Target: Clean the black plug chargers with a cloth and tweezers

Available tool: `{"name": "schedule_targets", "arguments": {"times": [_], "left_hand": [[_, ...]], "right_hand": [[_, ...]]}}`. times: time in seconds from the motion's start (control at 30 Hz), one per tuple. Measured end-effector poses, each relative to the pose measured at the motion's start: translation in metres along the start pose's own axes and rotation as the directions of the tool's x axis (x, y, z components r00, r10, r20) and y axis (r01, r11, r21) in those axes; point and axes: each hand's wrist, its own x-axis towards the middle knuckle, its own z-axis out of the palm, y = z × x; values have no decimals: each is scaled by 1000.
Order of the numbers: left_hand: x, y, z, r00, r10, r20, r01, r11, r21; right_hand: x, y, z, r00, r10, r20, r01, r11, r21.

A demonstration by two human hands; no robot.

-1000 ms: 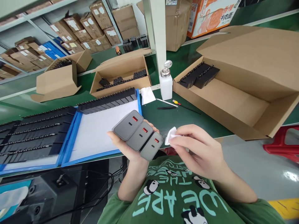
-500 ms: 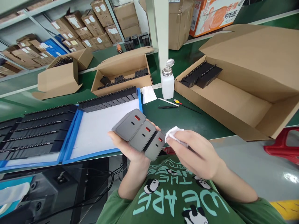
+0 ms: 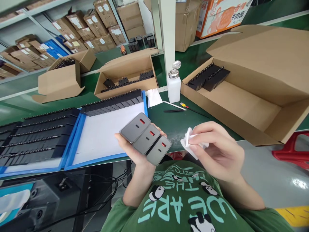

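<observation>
Three dark grey chargers (image 3: 146,136) lie side by side in my left hand (image 3: 135,155), whose fingers wrap round them from below. Each charger's upper face shows a red USB port and a small black slot. My right hand (image 3: 218,151) pinches a crumpled white wipe (image 3: 188,141) between thumb and fingers, to the right of the chargers and apart from them. Behind my hands, a white pump bottle (image 3: 174,87) with its metal lid raised stands on the green table (image 3: 166,127).
Left of my hands, blue-edged trays (image 3: 96,138) bear rows of black chargers (image 3: 43,135). Open cardboard boxes stand at the back (image 3: 125,85) and right (image 3: 251,106), holding black pieces. A folded white cloth (image 3: 154,97), black tweezers (image 3: 174,111) and a yellow-tipped cable (image 3: 185,105) lie near the bottle.
My right hand has drawn back to the right with the wipe, away from the nearest charger. The chargers have tilted slightly in my left hand.
</observation>
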Motion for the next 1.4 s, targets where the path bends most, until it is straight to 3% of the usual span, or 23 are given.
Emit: {"name": "schedule_targets", "arguments": {"times": [0.1,0.2,0.37,0.53,0.77,0.93,1.03,1.1,1.2,1.27,1.4], "left_hand": [[0,0,-2,1000,13,27,-13,1000,1],[0,-2,-3,998,41,39,-41,999,-4],[-2,-2,-2,991,121,64,-123,992,26],[-4,-1,1,978,190,83,-197,977,80],[-1,-4,-5,974,180,141,-191,979,67],[-5,-3,-6,994,52,91,-53,999,5],[-8,-5,-7,993,6,120,-6,1000,2],[-9,-7,-8,995,33,94,-32,999,-7],[-12,-10,-11,995,87,41,-86,996,-34],[-13,-10,-13,996,78,33,-77,996,-34],[-14,-11,-18,992,-1,126,4,1000,-26]], "right_hand": [[2,-1,6,996,73,42,-74,997,20],[4,-4,19,971,230,66,-237,960,146],[6,-2,34,877,447,174,-475,757,448],[7,2,38,812,526,253,-569,618,542],[6,8,42,838,506,203,-526,655,542],[14,15,32,888,458,-33,-395,798,455],[26,5,22,961,256,-105,-229,950,213],[33,-7,20,996,73,-52,-71,996,45],[41,-20,26,989,-114,100,118,992,-41],[45,-20,33,982,-107,154,110,994,-8],[50,-7,35,990,100,100,-99,995,-15]]}}
